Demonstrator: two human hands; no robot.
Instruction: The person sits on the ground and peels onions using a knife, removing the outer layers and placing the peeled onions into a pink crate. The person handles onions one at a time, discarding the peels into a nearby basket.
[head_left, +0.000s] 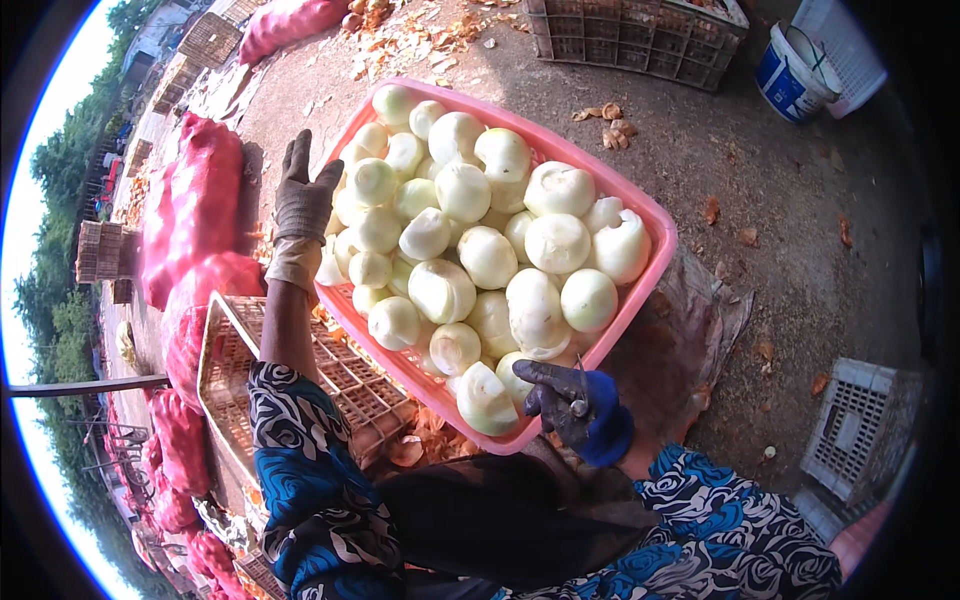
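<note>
A pink plastic crate (652, 300) full of peeled white onions (463, 193) lies tilted in front of me. At its left rim is my left hand (307, 187), in a grey-brown work glove, fingers apart and nothing held in it. My right hand (574, 409), in a dark, soiled glove with a blue cuff, is at the crate's near right edge, beside an onion with a cut face (486, 399). Its index finger points left over the onions, and the other fingers are curled around a small metal tool (580, 407), perhaps a knife, mostly hidden by the hand.
An open plastic crate (225, 330) stands at left, by pink mesh sacks (196, 202). Onion skins (427, 439) litter the ground. Another crate (637, 37) and a white-and-blue bucket (795, 75) stand at the top right; a grey crate (855, 427) sits at lower right.
</note>
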